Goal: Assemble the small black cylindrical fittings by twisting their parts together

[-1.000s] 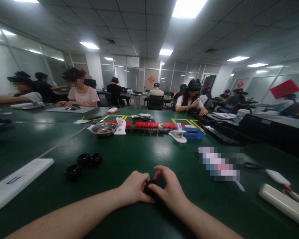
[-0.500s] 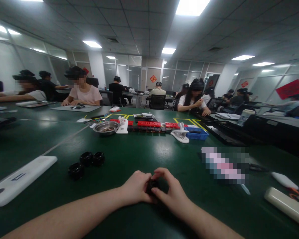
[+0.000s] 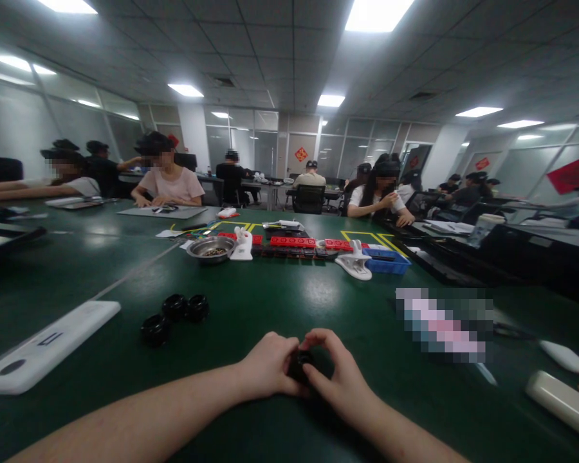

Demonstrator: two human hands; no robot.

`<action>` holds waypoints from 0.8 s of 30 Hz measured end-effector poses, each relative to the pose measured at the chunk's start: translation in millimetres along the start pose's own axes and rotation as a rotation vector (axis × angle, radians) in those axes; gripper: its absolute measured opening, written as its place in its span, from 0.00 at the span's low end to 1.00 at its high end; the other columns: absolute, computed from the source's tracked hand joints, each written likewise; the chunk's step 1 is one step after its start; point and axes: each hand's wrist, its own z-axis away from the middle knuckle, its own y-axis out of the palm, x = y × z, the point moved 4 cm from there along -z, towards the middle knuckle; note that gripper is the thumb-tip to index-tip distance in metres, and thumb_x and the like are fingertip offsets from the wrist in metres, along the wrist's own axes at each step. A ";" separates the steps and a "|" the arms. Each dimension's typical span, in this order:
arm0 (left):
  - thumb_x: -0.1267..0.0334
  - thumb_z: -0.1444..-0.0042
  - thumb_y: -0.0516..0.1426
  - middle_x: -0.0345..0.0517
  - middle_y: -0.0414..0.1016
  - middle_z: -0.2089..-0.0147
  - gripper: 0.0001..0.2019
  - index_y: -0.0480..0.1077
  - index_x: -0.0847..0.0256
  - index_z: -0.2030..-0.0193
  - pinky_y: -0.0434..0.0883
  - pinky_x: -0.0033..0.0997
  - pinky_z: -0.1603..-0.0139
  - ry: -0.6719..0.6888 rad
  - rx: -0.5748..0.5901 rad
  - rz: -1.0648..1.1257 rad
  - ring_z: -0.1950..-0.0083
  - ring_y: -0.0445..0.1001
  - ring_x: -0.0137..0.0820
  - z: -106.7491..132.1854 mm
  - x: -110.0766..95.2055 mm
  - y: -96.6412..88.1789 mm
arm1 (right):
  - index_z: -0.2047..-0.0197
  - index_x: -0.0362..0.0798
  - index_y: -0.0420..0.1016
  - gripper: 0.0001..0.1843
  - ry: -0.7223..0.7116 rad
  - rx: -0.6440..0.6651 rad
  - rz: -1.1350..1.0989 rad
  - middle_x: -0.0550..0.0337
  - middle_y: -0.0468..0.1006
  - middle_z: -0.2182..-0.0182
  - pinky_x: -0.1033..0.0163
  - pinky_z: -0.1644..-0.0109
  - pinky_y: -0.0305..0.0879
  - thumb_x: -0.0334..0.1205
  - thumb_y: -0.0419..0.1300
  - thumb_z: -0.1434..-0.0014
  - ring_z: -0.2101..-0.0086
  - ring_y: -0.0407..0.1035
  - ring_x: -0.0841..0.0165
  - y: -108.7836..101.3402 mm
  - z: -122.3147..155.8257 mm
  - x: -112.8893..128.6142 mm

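Between my two hands is a small black ring-shaped part (image 3: 301,364), partly covered by my fingers. My left hand (image 3: 271,365) grips it from the left, thumb and fingers closed around its side. From the right, my right hand (image 3: 340,371) curls over it, with the fingertips on its top and the thumb at its near side. Both hands are low over the green table (image 3: 251,302). To the left lie three similar black ring-shaped parts (image 3: 175,308), grouped close together on the tabletop.
A long white plastic piece (image 3: 53,344) lies at left. Farther back stand a metal bowl (image 3: 211,249), white clamps (image 3: 354,262), a red strip (image 3: 292,242) and a blue tray (image 3: 387,262). At right is a cream-coloured bar (image 3: 562,399). Several people sit beyond.
The whole view has shifted slightly, so things appear a little farther right. Both hands stay closed around the black ring-shaped part, with hardly any change in grip.
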 end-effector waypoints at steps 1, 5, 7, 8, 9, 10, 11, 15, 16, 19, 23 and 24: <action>0.49 0.63 0.63 0.33 0.66 0.77 0.19 0.64 0.61 0.73 0.56 0.21 0.77 0.002 0.001 -0.008 0.77 0.65 0.25 -0.2 -0.8 -0.7 | 0.57 0.49 0.63 0.19 -0.018 0.016 -0.020 0.56 0.70 0.61 0.55 0.51 0.62 0.26 0.53 0.53 0.58 0.66 0.64 0.3 0.6 0.5; 0.49 0.65 0.64 0.32 0.64 0.79 0.20 0.62 0.61 0.75 0.56 0.21 0.76 -0.020 -0.011 -0.028 0.77 0.63 0.25 -1.4 0.0 -1.0 | 0.54 0.48 0.62 0.21 0.011 -0.070 0.042 0.54 0.69 0.58 0.52 0.50 0.60 0.30 0.57 0.54 0.56 0.64 0.61 -0.2 -0.1 -2.2; 0.50 0.65 0.64 0.31 0.62 0.80 0.20 0.60 0.61 0.76 0.55 0.21 0.77 -0.017 -0.029 -0.032 0.78 0.62 0.24 -2.0 0.7 -0.3 | 0.58 0.47 0.63 0.21 0.073 -0.123 0.106 0.55 0.69 0.62 0.51 0.53 0.62 0.32 0.61 0.57 0.59 0.65 0.59 0.4 -1.1 -5.4; 0.50 0.65 0.64 0.31 0.62 0.80 0.20 0.60 0.60 0.76 0.55 0.21 0.77 -0.011 -0.031 -0.032 0.78 0.62 0.24 -2.1 0.7 0.1 | 0.59 0.47 0.63 0.21 0.090 -0.130 0.120 0.56 0.70 0.64 0.51 0.55 0.63 0.32 0.62 0.58 0.61 0.66 0.60 1.0 -1.3 -6.4; 0.50 0.64 0.64 0.31 0.62 0.80 0.19 0.60 0.60 0.76 0.55 0.21 0.77 -0.008 -0.027 -0.031 0.78 0.62 0.24 -2.0 0.4 0.5 | 0.59 0.47 0.63 0.20 0.089 -0.121 0.116 0.57 0.70 0.65 0.52 0.56 0.63 0.32 0.62 0.58 0.62 0.66 0.60 1.6 -1.2 -6.5; 0.50 0.64 0.63 0.32 0.63 0.79 0.19 0.61 0.61 0.76 0.55 0.21 0.77 -0.007 -0.020 -0.031 0.78 0.62 0.24 -1.9 0.0 0.7 | 0.59 0.48 0.63 0.20 0.076 -0.103 0.096 0.57 0.70 0.66 0.53 0.55 0.64 0.30 0.60 0.57 0.62 0.67 0.61 2.0 -0.8 -5.9; 0.49 0.63 0.63 0.32 0.63 0.79 0.19 0.61 0.61 0.75 0.56 0.21 0.76 -0.009 -0.013 -0.033 0.78 0.63 0.25 -1.6 -0.8 0.4 | 0.57 0.48 0.62 0.20 0.052 -0.079 0.065 0.58 0.71 0.65 0.53 0.54 0.63 0.28 0.57 0.55 0.61 0.67 0.62 2.0 -0.1 -4.5; 0.48 0.63 0.63 0.35 0.66 0.77 0.20 0.63 0.61 0.73 0.58 0.22 0.75 -0.029 0.017 -0.042 0.75 0.66 0.27 -0.3 -5.1 -3.2 | 0.50 0.49 0.59 0.28 -0.010 -0.008 0.021 0.54 0.69 0.56 0.52 0.47 0.59 0.24 0.53 0.56 0.53 0.64 0.62 -0.2 1.9 3.0; 0.48 0.62 0.62 0.35 0.66 0.77 0.19 0.63 0.61 0.73 0.59 0.22 0.75 -0.031 0.027 -0.041 0.75 0.66 0.27 -0.1 -6.3 -3.9 | 0.50 0.49 0.59 0.28 -0.005 -0.018 0.043 0.53 0.68 0.54 0.51 0.46 0.58 0.25 0.55 0.56 0.52 0.63 0.61 -0.7 1.6 3.9; 0.51 0.60 0.61 0.36 0.67 0.76 0.17 0.62 0.61 0.73 0.60 0.23 0.74 -0.011 0.036 -0.044 0.75 0.67 0.28 0.2 -9.7 -5.1 | 0.53 0.48 0.62 0.25 0.050 -0.069 0.125 0.53 0.69 0.57 0.51 0.49 0.60 0.31 0.61 0.56 0.55 0.64 0.59 1.3 -0.1 2.9; 0.56 0.59 0.61 0.36 0.67 0.76 0.14 0.62 0.61 0.73 0.60 0.22 0.75 -0.005 0.026 -0.028 0.76 0.66 0.27 0.0 -8.4 -3.0 | 0.57 0.47 0.64 0.20 0.091 -0.048 0.149 0.56 0.70 0.63 0.54 0.54 0.63 0.29 0.59 0.56 0.61 0.66 0.62 7.0 0.5 -0.7; 0.56 0.59 0.60 0.35 0.66 0.77 0.13 0.62 0.61 0.73 0.59 0.22 0.75 -0.001 0.027 -0.018 0.76 0.66 0.27 -0.2 -7.4 -2.1 | 0.56 0.47 0.64 0.20 0.071 -0.030 0.135 0.56 0.70 0.63 0.54 0.54 0.63 0.28 0.58 0.55 0.60 0.66 0.63 7.5 1.2 -0.3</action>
